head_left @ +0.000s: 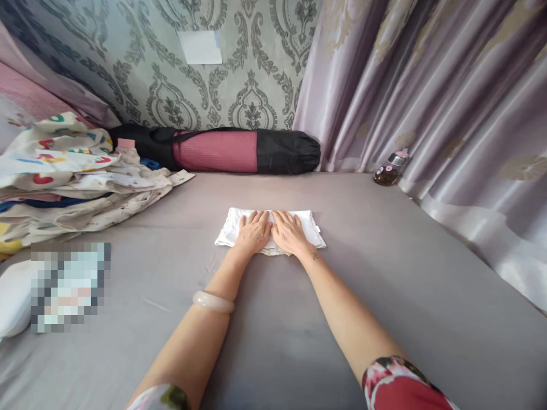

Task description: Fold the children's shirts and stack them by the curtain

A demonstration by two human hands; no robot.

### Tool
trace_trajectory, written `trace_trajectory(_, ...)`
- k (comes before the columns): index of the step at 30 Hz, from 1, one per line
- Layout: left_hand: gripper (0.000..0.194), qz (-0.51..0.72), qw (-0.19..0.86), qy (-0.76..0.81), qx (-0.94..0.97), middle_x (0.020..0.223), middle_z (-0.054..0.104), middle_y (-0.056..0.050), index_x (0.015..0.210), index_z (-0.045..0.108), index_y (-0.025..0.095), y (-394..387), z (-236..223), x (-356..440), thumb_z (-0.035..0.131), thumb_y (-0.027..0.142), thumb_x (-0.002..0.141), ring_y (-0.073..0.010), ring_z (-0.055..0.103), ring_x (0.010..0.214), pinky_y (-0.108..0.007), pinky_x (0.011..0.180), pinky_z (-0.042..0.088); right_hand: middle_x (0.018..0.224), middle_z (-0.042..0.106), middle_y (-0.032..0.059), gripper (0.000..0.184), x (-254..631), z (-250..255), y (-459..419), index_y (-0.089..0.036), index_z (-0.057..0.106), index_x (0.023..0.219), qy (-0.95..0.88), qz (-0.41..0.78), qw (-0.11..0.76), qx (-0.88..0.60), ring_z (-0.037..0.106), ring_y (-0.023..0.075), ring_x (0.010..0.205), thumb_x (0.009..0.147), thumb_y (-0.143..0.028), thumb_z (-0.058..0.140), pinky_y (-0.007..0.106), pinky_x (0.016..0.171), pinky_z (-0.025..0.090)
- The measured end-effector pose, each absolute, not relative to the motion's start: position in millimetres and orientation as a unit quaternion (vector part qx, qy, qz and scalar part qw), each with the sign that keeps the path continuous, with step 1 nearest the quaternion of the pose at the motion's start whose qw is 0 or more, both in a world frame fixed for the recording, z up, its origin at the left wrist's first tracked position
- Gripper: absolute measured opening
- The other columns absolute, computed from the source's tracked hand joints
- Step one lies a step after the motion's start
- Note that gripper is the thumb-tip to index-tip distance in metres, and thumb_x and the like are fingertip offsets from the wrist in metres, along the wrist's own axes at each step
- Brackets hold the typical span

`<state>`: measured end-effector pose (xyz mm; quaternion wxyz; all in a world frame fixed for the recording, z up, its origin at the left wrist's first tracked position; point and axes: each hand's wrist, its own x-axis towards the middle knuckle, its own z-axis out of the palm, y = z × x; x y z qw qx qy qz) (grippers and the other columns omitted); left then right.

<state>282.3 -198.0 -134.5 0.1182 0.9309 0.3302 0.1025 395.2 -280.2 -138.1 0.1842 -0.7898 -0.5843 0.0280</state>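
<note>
Resting palm down on a folded white cloth [311,228], your left hand [255,232] is opened out flat, its fingers stretched away from you, left of the cloth's middle. Your right hand [289,232] lies the same way on the right half, just as flat. The two thumbs come so close that you cannot tell whether they touch. The cloth lies in front of you on the grey sheet [277,324], its side ends showing past both hands. You wear a pale bangle [213,302] on your left forearm. Beyond the cloth lies a pink and black roll [216,151]; patterned fabrics [64,171] are heaped at left, and a bottle [387,174] stands near the curtain [363,74]
</note>
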Motion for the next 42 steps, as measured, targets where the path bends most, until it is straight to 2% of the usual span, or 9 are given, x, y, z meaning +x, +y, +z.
trace_trajectory(4,0.048,0.137,0.105,0.337,0.926,0.151,0.046,-0.012,0.145,0.041,0.018,-193.9,-137.1,282.2,0.029,0.03,0.1,-0.0275,0.031,0.146,-0.055,0.119,0.021,0.155,0.039,0.0122,0.055,395.5,-136.1,-277.2,-0.011,0.038,0.149,-0.595,0.026,0.202,-0.777,0.026,0.0255,0.147,0.096,-0.021,0.028,0.053,0.12,0.015)
trace_trajectory(9,0.046,0.112,0.115,0.328,0.931,0.15,0.049,-0.009,0.143,0.043,0.023,-191.4,-144.2,282.8,0.028,0.028,0.1,-0.0273,0.035,0.144,-0.055,0.118,0.023,0.154,0.041,0.012,0.054,393.4,-138.2,-276.5,-0.012,0.04,0.148,-0.612,0.037,0.188,-0.767,0.031,0.0259,0.144,0.097,-0.023,0.028,0.051,0.12,0.017)
trace_trajectory(14,0.047,0.108,0.111,0.325,0.933,0.15,0.047,-0.01,0.144,0.043,0.02,-191.1,-144.9,283.1,0.027,0.029,0.101,-0.0281,0.035,0.144,-0.057,0.117,0.023,0.154,0.041,0.0114,0.053,393.0,-139.4,-276.8,-0.013,0.039,0.149,-0.611,0.036,0.19,-0.768,0.03,0.0255,0.145,0.098,-0.024,0.028,0.051,0.12,0.016)
trace_trajectory(23,0.048,0.156,0.05,0.35,0.922,0.15,0.047,-0.012,0.143,0.046,0.024,-189.3,-142.0,274.1,0.028,0.037,0.101,-0.0292,0.033,0.145,-0.058,0.118,0.018,0.159,0.032,0.0133,0.053,397.6,-137.8,-284.2,-0.012,0.035,0.151,-0.557,0.024,0.195,-0.807,0.021,0.0262,0.149,0.1,-0.026,0.028,0.055,0.12,0.01)
trace_trajectory(28,0.05,0.113,0.051,0.371,0.92,0.151,0.046,-0.013,0.144,0.045,0.024,-188.0,-147.0,270.4,0.025,0.042,0.101,-0.0327,0.035,0.143,-0.063,0.115,0.022,0.158,0.034,0.0132,0.052,399.4,-142.7,-286.4,-0.016,0.038,0.149,-0.542,0.043,0.174,-0.821,0.024,0.027,0.148,0.101,-0.03,0.028,0.056,0.119,0.012)
trace_trajectory(42,0.054,0.095,0.051,0.374,0.921,0.153,0.043,-0.014,0.145,0.044,0.019,-188.5,-143.1,271.7,0.021,0.043,0.102,-0.0317,0.033,0.144,-0.06,0.117,0.021,0.158,0.033,0.013,0.053,400.4,-135.6,-289.2,-0.013,0.036,0.15,-0.544,0.048,0.157,-0.823,0.024,0.0268,0.148,0.101,-0.03,0.025,0.056,0.119,0.014)
